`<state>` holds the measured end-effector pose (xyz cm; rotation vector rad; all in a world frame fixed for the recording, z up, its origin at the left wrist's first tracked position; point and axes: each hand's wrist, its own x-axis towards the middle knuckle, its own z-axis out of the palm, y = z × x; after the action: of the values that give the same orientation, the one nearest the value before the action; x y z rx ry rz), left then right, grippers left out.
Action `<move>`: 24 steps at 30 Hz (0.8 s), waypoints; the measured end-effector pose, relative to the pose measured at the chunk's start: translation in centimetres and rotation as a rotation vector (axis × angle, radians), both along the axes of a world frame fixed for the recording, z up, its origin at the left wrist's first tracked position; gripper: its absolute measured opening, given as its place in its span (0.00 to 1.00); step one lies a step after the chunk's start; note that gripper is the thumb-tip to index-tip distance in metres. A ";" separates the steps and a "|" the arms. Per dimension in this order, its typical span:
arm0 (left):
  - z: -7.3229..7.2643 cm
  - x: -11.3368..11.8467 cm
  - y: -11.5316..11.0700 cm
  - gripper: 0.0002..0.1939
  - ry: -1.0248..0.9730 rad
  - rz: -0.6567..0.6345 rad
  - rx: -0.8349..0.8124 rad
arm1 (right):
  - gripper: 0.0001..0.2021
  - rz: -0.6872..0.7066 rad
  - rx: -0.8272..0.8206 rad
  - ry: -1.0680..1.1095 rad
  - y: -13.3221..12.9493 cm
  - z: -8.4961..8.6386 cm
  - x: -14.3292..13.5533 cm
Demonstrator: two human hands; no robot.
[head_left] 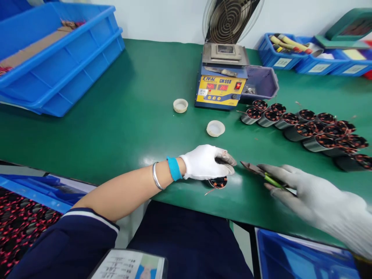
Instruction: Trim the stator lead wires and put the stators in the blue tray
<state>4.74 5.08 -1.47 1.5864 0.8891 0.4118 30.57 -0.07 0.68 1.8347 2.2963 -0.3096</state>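
My left hand, in a white glove, grips a round coil-wound stator and presses it down on the green table near the front edge. A thin copper wire end sticks out to the stator's left. My right hand, also gloved, holds small cutters with green handles. Their dark tips point left, a short gap from my left fingertips.
Several wound stators lie in rows at the right. A yellow-and-blue solder pot with a fan behind stands at the back centre. Two white caps lie in front. Blue bins stack at the left, with small blue trays at the back right.
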 end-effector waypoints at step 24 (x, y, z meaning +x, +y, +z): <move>0.3 -0.5 -0.8 0.05 -0.182 0.349 -0.088 | 0.12 -0.256 0.072 0.697 0.4 -0.8 -8.1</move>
<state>4.24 4.26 -1.17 1.2914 1.0301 0.7415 22.49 0.33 -0.09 2.3368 2.4766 -1.0665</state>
